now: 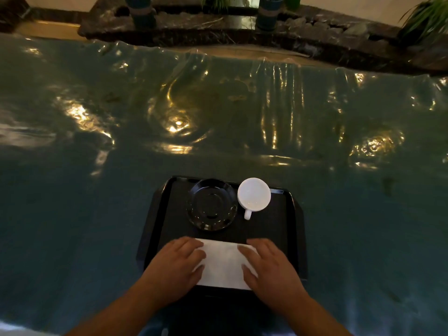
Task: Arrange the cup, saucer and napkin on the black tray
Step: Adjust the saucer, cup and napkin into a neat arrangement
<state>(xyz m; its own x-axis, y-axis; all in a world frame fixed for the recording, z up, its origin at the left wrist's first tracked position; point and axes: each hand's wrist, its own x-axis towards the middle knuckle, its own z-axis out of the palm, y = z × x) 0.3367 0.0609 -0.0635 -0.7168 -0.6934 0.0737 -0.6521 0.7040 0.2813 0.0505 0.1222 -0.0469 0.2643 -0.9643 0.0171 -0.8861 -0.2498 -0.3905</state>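
A black tray [288,229] lies on the table close to me. On its far half sits a black saucer [211,204], and a white cup [253,194] stands to the saucer's right, handle pointing toward me. A white folded napkin [224,264] lies flat on the tray's near part. My left hand [178,265] rests on the napkin's left side, fingers spread flat. My right hand [270,266] presses on the napkin's right side the same way. Neither hand grips anything.
The table is covered with a teal cloth under wrinkled clear plastic [218,112] that reflects lights. Beyond the far edge runs a dark stone ledge [218,32] with potted plants [268,10].
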